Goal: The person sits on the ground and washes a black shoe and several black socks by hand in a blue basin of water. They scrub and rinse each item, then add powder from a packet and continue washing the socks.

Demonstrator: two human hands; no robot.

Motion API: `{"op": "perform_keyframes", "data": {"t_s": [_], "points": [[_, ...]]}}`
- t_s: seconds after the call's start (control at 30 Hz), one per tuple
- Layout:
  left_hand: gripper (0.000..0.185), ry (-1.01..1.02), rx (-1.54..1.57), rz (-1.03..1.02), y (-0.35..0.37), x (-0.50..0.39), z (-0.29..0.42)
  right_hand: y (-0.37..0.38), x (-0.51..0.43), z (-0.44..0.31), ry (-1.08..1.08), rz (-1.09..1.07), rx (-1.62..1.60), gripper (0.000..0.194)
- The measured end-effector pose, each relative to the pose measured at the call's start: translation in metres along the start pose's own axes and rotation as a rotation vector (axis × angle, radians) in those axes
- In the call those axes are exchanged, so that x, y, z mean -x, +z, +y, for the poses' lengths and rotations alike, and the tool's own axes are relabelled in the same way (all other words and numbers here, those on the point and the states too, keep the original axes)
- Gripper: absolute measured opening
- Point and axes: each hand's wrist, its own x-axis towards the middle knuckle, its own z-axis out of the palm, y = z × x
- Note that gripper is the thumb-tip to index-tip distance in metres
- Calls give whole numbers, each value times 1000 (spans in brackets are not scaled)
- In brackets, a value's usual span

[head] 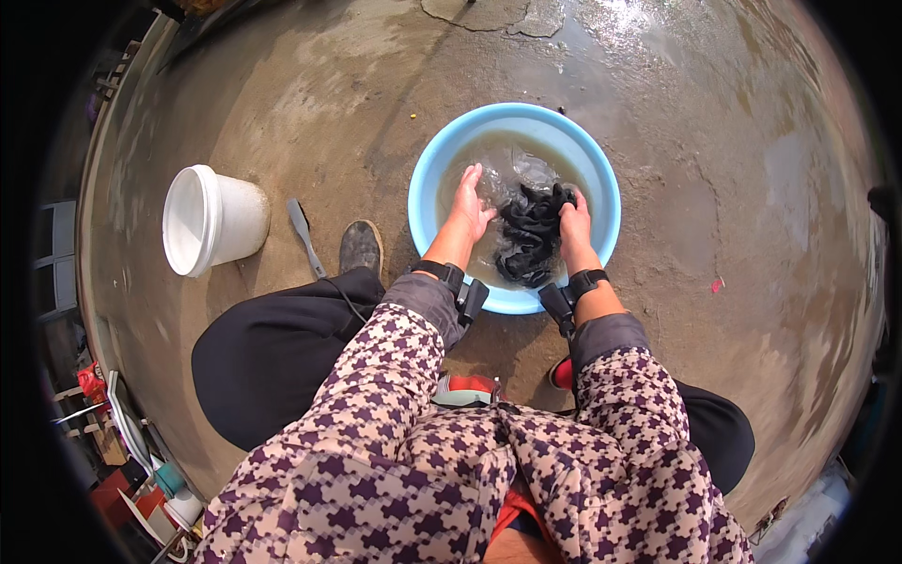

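A light-blue plastic basin (421,185) stands on the ground before me, holding murky brown water (486,149). In its right half lies a bunched, soaked black cloth (527,229), partly under the water. My right hand (576,222) grips the upper right edge of this cloth, thumb over the fabric. My left hand (471,204) is at the left side of the basin, fingers apart and pointing away from me, with nothing in it. Its thumb reaches towards the cloth, with a small gap between them.
A white plastic bucket (236,218) lies on its side to the left. Between it and my shoe (361,247) is a grey-handled brush (303,229). Wet, cracked concrete (676,211) surrounds the basin. Household clutter (151,486) stands at the lower left.
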Motion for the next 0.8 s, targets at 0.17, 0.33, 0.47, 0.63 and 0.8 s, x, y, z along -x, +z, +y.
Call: {"op": "perform_keyframes", "data": {"t_s": [0.17, 0.33, 0.47, 0.63, 0.8], "points": [[91, -182, 76, -198, 17, 2, 13, 48, 40, -30, -60, -341, 9, 32], [58, -90, -75, -90, 34, 38, 32, 85, 94, -67, -392, -275, 165, 22], [47, 9, -144, -76, 26, 61, 30, 85, 108, -84, -632, -164, 210, 20], [34, -7, 1, -106, 25, 37, 16, 81, 94, -77, -757, 23, 215, 19], [23, -43, 148, 48, 50, 10, 6, 61, 51, -68, -574, 78, 361, 27]]}}
